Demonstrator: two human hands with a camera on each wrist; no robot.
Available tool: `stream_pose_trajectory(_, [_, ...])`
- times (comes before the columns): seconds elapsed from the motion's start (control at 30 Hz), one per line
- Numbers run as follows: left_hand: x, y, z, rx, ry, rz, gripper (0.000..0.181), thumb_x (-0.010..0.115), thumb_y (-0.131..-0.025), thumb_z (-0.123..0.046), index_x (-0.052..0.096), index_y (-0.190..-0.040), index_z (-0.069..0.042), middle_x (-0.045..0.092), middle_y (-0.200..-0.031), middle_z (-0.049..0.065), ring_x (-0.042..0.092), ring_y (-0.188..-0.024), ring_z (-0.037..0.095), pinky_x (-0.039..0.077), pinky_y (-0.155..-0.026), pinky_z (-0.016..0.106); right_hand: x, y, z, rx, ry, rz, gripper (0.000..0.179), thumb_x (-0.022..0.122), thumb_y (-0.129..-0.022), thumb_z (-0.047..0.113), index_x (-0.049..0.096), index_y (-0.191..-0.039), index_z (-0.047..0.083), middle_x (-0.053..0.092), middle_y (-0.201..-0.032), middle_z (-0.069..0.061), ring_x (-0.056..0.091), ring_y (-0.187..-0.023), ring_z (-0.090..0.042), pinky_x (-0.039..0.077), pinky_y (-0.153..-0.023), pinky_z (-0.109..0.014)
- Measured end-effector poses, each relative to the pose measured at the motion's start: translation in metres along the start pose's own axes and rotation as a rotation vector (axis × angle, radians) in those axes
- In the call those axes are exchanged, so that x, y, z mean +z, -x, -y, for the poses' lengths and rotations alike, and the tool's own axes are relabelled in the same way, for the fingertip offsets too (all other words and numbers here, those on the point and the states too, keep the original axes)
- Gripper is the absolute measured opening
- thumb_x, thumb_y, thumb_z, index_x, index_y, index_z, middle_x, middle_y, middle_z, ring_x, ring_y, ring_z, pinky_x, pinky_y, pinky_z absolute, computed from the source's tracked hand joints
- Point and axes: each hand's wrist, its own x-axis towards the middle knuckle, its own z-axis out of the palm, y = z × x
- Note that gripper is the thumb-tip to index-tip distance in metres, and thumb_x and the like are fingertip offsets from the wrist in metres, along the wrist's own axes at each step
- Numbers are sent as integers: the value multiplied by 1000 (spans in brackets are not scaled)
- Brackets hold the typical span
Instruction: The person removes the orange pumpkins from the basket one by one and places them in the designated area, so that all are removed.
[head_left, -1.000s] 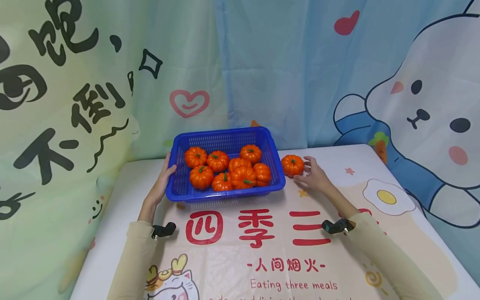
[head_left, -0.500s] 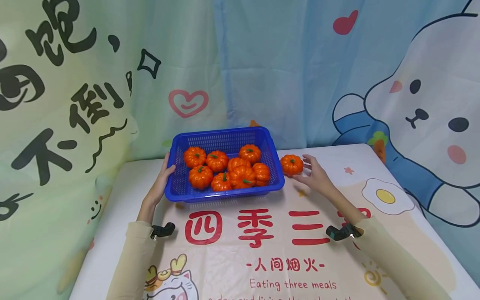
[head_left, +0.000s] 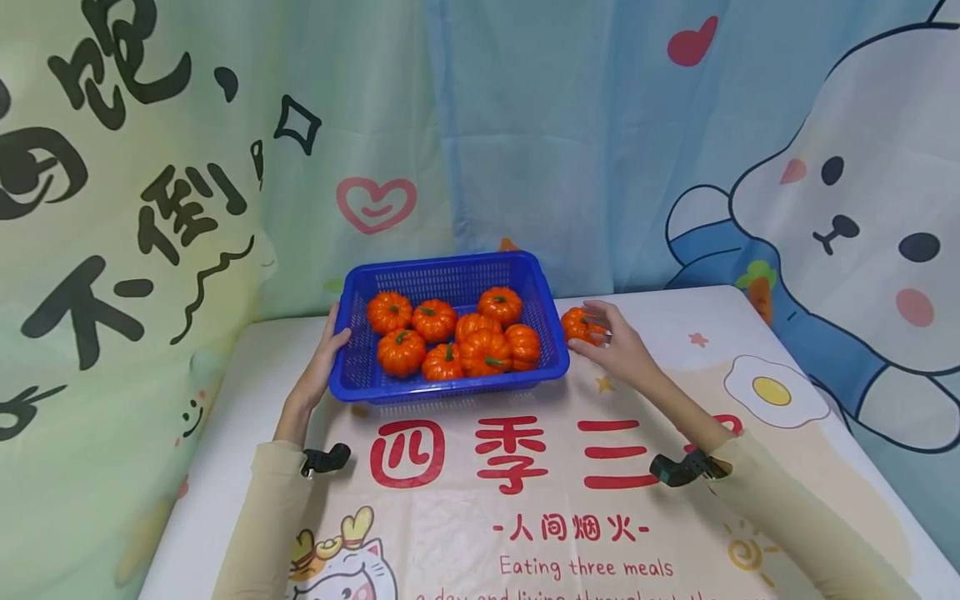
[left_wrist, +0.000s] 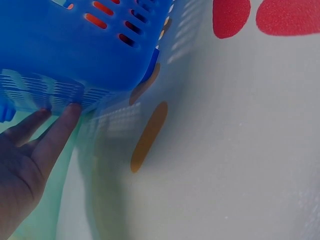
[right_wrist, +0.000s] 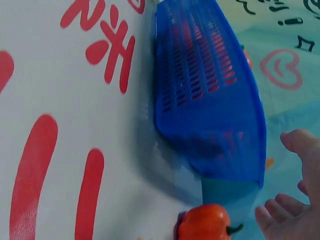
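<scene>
A blue plastic basket at the back of the table holds several small orange pumpkins with green stems. My left hand is at the basket's left side; in the left wrist view its straight fingertips touch the outer wall. One more pumpkin sits on the table just right of the basket. My right hand reaches around its right side in the head view, fingers partly covering it. From the right wrist, that hand has loosely spread fingers, with a gap between them and the pumpkin.
The tablecloth is printed with red characters and cartoon figures. A patterned curtain hangs directly behind the table's back edge. Dark wrist cameras sit at both cuffs.
My right hand has moved slightly left and now overlaps more of the lone pumpkin. My left hand and the basket stay in place.
</scene>
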Motion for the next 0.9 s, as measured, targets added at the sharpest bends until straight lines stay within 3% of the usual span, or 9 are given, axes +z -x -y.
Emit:
stream_pose_trajectory(0.27, [-1,-3,1,-8,11,6,68,28,-101,-41,-13,-155,-32,-16,-164,-7,-14,-152,25,-10,-119,60,6,-1,21,-44,69,72,71,70,-88,32,36,-146,11,41,-151,-16,38,-139,-38,36,-110,-59])
stream_pose_trajectory(0.43, [-2,-1,0,-10,-6,-7,67,27,-101,-44,-12,-155,-34,-15,-164,-8,-12,-152,27,-8,-119,62,8,-11,30,-173,111,186,68,72,-87,30,41,-145,12,43,-150,-13,34,-142,-35,29,-112,-63])
stream_pose_trajectory(0.6, [-3,-1,-2,-3,-4,-10,66,27,-101,-44,-11,-155,-36,-14,-165,-6,-11,-152,28,-7,-118,62,12,-23,38,-287,126,293,65,73,-87,26,44,-143,11,48,-147,-13,39,-140,-33,32,-112,-60])
stream_pose_trajectory(0.8, [-1,5,-15,-12,26,12,68,30,-102,-37,-11,-156,-29,-15,-164,-3,-13,-152,27,-9,-119,59,23,-33,45,-330,28,446,64,71,-89,21,40,-143,7,47,-146,-19,45,-136,-35,37,-110,-56])
stream_pose_trajectory(0.9, [1,10,-25,-22,36,18,69,30,-102,-33,-11,-156,-25,-16,-164,0,-14,-152,28,-10,-119,59,29,-37,46,-335,45,506,65,70,-89,24,40,-144,7,47,-146,-18,48,-133,-34,41,-108,-55])
